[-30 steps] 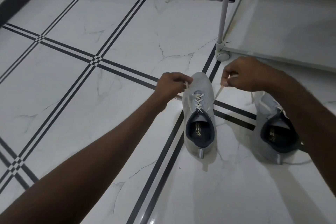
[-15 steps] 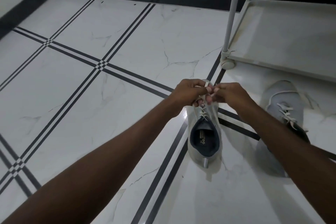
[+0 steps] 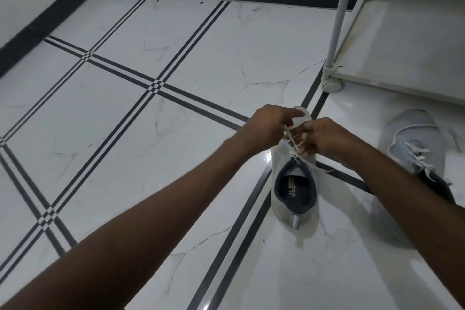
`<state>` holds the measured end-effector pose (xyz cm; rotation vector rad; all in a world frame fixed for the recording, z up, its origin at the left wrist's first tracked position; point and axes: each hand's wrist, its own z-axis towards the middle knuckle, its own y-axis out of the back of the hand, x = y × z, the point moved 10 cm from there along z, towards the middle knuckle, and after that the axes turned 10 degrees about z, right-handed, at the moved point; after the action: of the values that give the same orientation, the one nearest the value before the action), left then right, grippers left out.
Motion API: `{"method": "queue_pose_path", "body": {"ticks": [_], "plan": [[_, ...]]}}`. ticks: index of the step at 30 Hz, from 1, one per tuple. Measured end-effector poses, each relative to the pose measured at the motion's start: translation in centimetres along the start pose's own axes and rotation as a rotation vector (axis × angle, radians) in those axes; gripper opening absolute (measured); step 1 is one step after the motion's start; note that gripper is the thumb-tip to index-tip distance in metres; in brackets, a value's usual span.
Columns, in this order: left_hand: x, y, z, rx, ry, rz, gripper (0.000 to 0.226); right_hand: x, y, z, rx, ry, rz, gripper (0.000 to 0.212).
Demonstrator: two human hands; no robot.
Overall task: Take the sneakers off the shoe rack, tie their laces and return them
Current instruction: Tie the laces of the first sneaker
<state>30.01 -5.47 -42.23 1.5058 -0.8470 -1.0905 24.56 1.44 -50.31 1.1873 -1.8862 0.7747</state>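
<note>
Floor: white marble-look tile floor [image 3: 176,158] with dark stripes. Your left hand [image 3: 266,128], at 12 o'clock of the near pale grey knit sneaker [image 3: 293,191], pinches one white lace [image 3: 289,137], forefinger extended. A second ago your hands stood wide apart, pulling the ends out; they have since met over the tongue, so the crossing looks drawn and the bow is being formed. Your right hand [image 3: 324,139] is closed on the other end. Second grey sneaker [image 3: 415,148], at 3 o'clock, laces loose. White metal shoe rack [image 3: 407,40], at 1 o'clock, awaits both.
</note>
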Motion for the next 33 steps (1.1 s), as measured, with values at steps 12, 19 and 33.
{"method": "queue_pose_path", "body": {"ticks": [12, 19, 33], "plan": [[4.7, -1.2, -3.5, -0.283, 0.441, -0.405, 0.02, 1.0, 4.6, 0.5, -0.33, 0.099, -0.182, 0.013], [11.7, -8.2, -10.4, 0.028, 1.098, -0.939, 0.022, 0.8, 9.9, -0.5, -0.372, -0.038, -0.975, 0.011], [5.4, -7.0, -4.1, 0.224, 0.475, -0.25, 0.023, -0.6, 2.3, -0.2, -0.285, 0.235, -0.533, 0.016]]}}
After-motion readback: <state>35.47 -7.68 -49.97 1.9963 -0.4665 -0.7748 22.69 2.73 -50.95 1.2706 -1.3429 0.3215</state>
